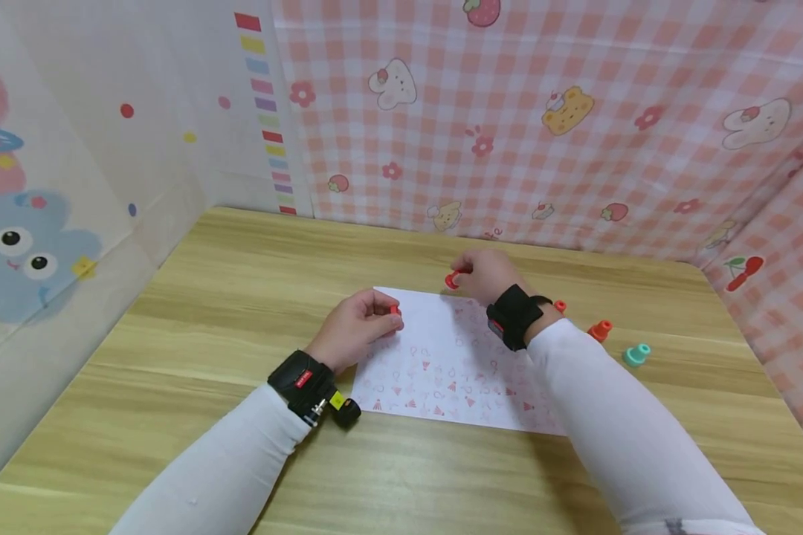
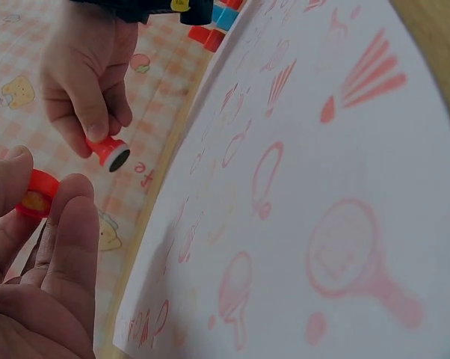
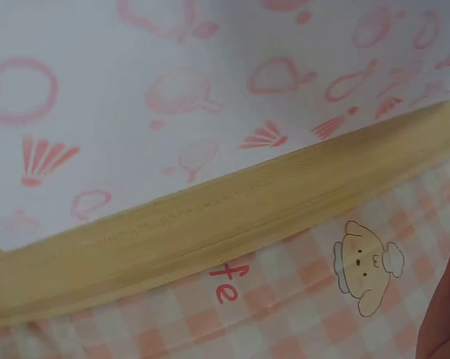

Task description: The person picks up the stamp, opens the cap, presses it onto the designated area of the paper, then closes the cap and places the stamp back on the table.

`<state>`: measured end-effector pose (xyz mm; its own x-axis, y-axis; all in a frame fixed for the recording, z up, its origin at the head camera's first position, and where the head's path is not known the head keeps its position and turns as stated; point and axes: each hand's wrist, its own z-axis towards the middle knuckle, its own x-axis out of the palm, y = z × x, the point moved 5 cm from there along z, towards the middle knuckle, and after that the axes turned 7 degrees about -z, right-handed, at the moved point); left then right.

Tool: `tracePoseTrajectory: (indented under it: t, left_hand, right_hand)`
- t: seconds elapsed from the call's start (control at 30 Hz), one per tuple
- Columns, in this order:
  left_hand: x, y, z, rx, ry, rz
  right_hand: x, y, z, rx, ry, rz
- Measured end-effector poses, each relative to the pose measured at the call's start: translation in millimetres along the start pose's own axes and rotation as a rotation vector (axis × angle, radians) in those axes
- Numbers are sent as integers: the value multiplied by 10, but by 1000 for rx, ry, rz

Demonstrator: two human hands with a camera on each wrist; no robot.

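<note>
My left hand (image 1: 351,331) pinches a small red cap (image 2: 39,193) at the upper left corner of a white sheet of paper (image 1: 421,323). Hollow side showing, the cap sits between thumb and fingers in the left wrist view. Just past the sheet's far edge, my right hand (image 1: 491,275) grips a red toy stamp (image 2: 111,153) by its handle, its dark round face tilted toward the paper. Pale red prints of rackets, shuttlecocks and bats cover much of the sheet. In the right wrist view only a strip of finger (image 3: 445,307) shows, and the stamp's face is hidden.
Right of the sheet stand a red stamp (image 1: 600,331) and a teal stamp (image 1: 637,355), with another red one (image 1: 560,306) partly behind my right wrist. Beyond the wooden table (image 1: 254,275) hangs a pink checked curtain (image 1: 508,111); a patterned white sheet hangs at left.
</note>
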<state>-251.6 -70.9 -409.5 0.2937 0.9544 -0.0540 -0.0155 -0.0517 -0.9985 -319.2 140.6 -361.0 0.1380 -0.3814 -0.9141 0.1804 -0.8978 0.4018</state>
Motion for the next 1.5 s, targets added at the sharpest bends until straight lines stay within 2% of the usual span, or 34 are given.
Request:
tracePoseTrajectory:
  t: [0.33,0.63,0.73,0.93,1.3,1.5]
  left_hand:
    - [22,-17,-3,28,-12,11]
    - [97,-56,-10,56,-11,55]
    - [123,-66,-14,67,-3,66]
    - [171,-89,-28,91,6,77]
    - [190,-76,-32,105,23,91]
    - [193,-87,-41,104,26,107]
  right_hand:
    - [-35,58,-291,10,-87,213]
    - [84,200,-538,-21,7,466]
    - [131,247,-589,-35,36,516]
    - [199,305,-646,-61,62,524]
    - [240,340,-683,-48,90,510]
    - [228,353,-704,-31,76,473]
